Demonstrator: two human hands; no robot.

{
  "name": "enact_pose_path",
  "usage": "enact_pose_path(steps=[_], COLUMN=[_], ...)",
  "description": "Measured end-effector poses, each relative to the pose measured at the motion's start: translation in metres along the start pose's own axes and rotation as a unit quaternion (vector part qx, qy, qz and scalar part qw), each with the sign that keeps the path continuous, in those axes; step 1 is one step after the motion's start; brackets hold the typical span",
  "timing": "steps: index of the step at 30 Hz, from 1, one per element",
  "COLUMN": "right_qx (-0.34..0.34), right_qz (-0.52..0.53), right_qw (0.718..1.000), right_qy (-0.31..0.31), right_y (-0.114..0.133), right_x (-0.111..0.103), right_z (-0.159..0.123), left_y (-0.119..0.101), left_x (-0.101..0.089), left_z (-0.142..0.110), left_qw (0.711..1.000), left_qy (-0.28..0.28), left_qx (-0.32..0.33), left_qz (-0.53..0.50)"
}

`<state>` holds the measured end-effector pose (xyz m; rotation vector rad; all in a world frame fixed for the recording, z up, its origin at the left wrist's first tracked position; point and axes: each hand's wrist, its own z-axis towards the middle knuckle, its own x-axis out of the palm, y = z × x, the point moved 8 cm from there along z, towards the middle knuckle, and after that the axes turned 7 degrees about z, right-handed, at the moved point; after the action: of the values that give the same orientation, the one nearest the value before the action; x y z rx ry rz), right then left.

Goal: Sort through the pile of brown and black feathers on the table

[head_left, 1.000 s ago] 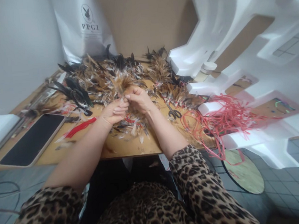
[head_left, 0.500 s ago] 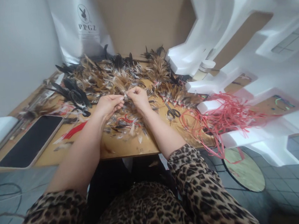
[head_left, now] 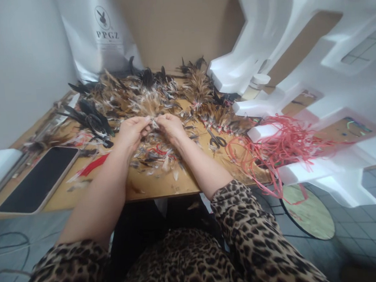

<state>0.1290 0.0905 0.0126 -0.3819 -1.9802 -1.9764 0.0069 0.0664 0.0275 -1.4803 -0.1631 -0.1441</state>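
My left hand (head_left: 132, 133) and my right hand (head_left: 171, 126) meet above the middle of the table, each in a pinch. Between their fingertips is the pale, fluffy base of a bunch of brown feathers (head_left: 150, 105), whose tips fan out away from me. Whether a thread or tie is also in the fingers is too small to make out. Loose feathers (head_left: 168, 162) and red strips lie on the wood just below my hands. Behind them spreads a heap of brown and black feathers (head_left: 114, 92).
Black-handled scissors (head_left: 217, 142) lie right of my hands, near a tangle of red ribbon (head_left: 287, 143) over white foam pieces (head_left: 304, 170). To the left are a phone (head_left: 40, 179) and black feathers (head_left: 89, 119). A silvery bag (head_left: 101, 47) stands at the back.
Both hands have shifted slightly left, and the right fingertips have come closer to the left ones at the feather base. The other things lie as before.
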Motion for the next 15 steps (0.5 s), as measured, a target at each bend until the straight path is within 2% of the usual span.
enact_pose_path(steps=[4,15], right_qx=[0.043,0.092], right_qz=[0.068,0.094], right_qw=[0.997,0.99], right_qy=[-0.003,0.041], right_y=[-0.004,-0.0093], right_x=[0.0022,0.0086], right_z=[-0.0025,-0.0064], left_y=[-0.0055,-0.0032], left_x=[0.0023,0.0027], left_z=[-0.0006,-0.0028], left_qw=[0.998,0.999], left_qy=[-0.015,0.01], left_qx=[0.056,0.037], left_qz=[0.01,0.028])
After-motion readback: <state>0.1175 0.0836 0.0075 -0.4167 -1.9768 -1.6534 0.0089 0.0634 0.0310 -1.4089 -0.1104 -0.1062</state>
